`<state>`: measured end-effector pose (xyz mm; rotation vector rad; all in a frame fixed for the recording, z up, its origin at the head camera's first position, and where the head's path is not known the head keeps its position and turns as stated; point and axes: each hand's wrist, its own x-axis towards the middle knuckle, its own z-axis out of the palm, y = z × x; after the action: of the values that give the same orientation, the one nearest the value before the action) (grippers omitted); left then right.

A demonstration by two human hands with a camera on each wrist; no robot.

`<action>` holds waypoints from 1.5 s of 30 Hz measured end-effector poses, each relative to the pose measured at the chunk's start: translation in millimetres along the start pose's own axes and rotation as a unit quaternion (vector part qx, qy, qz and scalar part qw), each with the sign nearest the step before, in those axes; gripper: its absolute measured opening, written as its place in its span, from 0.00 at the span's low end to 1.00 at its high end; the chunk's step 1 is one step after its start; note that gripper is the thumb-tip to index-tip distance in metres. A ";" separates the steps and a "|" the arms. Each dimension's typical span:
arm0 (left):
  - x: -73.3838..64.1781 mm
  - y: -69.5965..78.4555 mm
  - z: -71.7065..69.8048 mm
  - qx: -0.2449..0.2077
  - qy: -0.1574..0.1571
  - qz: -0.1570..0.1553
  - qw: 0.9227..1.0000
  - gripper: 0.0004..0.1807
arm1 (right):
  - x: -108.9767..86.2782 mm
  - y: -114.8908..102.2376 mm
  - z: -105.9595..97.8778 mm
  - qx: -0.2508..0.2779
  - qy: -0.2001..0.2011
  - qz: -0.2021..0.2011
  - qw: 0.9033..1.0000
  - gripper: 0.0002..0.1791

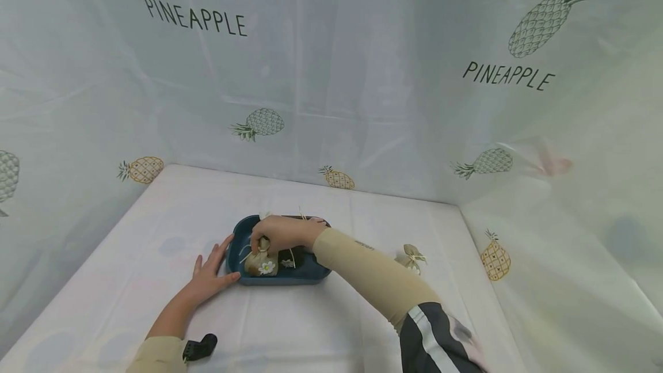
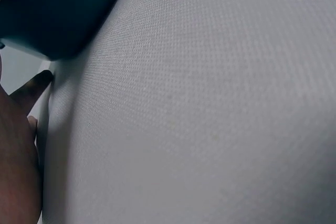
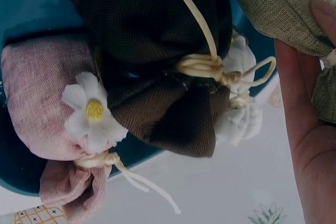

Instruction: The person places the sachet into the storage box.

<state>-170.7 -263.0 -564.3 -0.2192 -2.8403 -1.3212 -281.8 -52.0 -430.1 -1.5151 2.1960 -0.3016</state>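
Note:
A dark teal tray (image 1: 282,281) lies on the white-covered table. My right hand (image 1: 279,232) reaches over it and holds a beige drawstring pouch (image 1: 259,265) by its gathered neck; the pouch bears a white daisy and sits over the tray's left part. Beside it in the tray is a dark brown pouch (image 3: 152,19) tied with cream cord. The right wrist view also shows a pink pouch (image 3: 44,98) with a white flower. My left hand (image 1: 208,276) lies with spread fingers at the tray's left end, its thumb and fingertips at the rim.
Another beige tied pouch (image 1: 411,255) lies on the table right of the tray, beyond my right forearm. A pineapple-print sheet (image 1: 362,73) hangs behind and along the sides of the table. A black device (image 1: 199,347) is strapped at my left wrist.

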 end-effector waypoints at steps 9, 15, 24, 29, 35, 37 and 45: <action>0.4 0.1 2.8 0.002 0.001 -0.001 1.000 0.56 | 2.8 0.9 7.1 0.005 -0.005 0.009 1.000 0.18; 0.7 1.0 3.4 0.006 0.003 0.006 1.000 0.55 | 4.9 1.1 11.4 -0.009 -0.013 0.008 1.000 0.18; 0.0 5.3 3.2 -0.003 0.004 0.014 1.000 0.55 | 7.4 3.0 18.4 -0.023 -0.025 -0.004 0.999 0.17; 0.7 5.3 3.0 -0.003 0.004 0.013 1.000 0.55 | 6.6 3.1 19.7 -0.016 -0.034 0.006 0.999 0.17; 1.7 1.2 4.4 -0.002 0.006 0.016 1.000 0.55 | 4.9 4.6 18.7 -0.023 -0.044 -0.001 0.999 0.18; 1.6 -0.4 4.8 0.000 0.008 0.016 1.000 0.55 | 3.1 4.8 16.8 -0.026 -0.048 -0.002 0.999 0.19; 0.5 -3.5 3.6 0.001 0.008 0.011 1.000 0.55 | -9.5 2.8 5.3 -0.038 -0.044 -0.013 0.998 0.25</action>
<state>-171.4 -262.4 -569.2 -0.2386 -2.8171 -1.3105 -278.7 -41.8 -433.7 -1.5672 2.1426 -0.1584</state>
